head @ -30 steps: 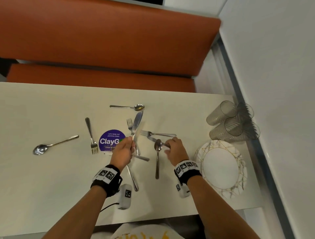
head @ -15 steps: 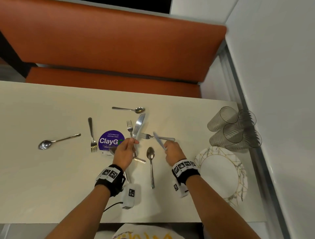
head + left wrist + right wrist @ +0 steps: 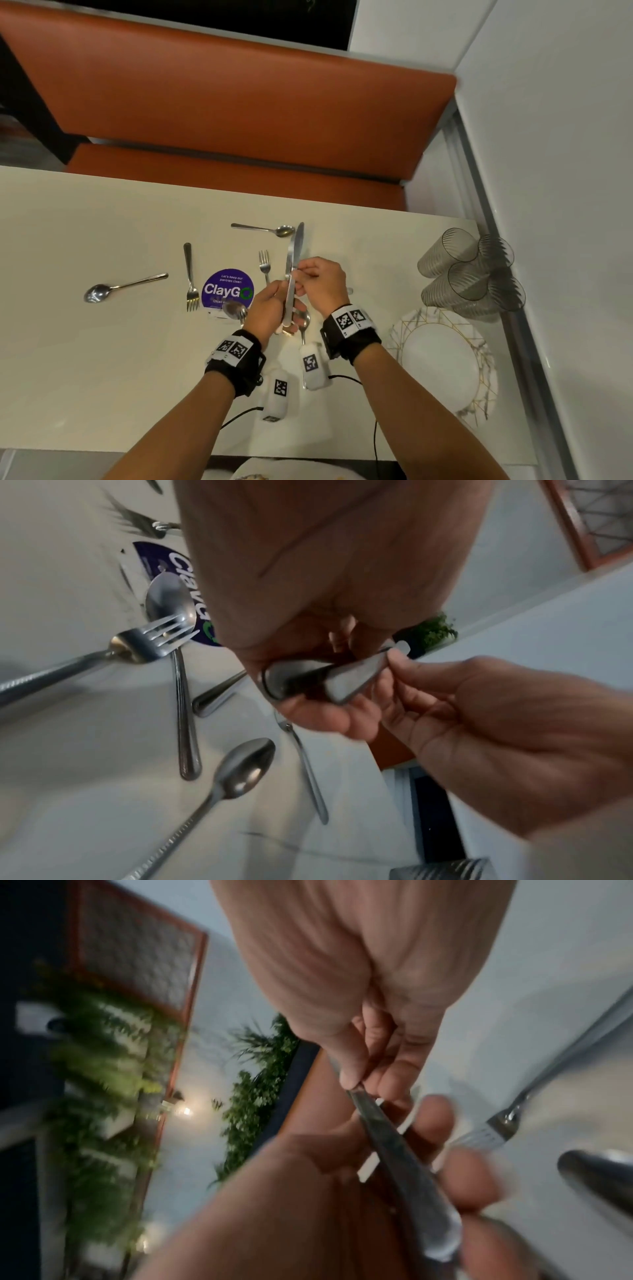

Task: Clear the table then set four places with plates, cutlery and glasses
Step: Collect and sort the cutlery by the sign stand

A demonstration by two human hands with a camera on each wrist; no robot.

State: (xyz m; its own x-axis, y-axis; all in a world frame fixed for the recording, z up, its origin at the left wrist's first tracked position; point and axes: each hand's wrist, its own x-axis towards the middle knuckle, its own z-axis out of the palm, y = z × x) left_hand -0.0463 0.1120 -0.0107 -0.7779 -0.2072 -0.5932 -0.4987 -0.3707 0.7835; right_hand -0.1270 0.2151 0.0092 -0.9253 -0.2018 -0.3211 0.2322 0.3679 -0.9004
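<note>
Both hands now meet over the table (image 3: 85, 359), hiding cutlery beneath: left hand (image 3: 270, 308) grips knives (image 3: 294, 270) while right hand (image 3: 318, 281) pinches them.

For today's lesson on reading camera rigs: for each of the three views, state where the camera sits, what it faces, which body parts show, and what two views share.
Head: worn on the head, looks down at the table; both forearms, left hand and right hand show.
Left wrist: looks along the left hand at the knife and scattered cutlery; both hands show.
Right wrist: looks along the right hand at the knife; both hands show, blurred.
Shared: all views show the knife that both hands hold; the head and left wrist views share the ClayGo sticker.
</note>
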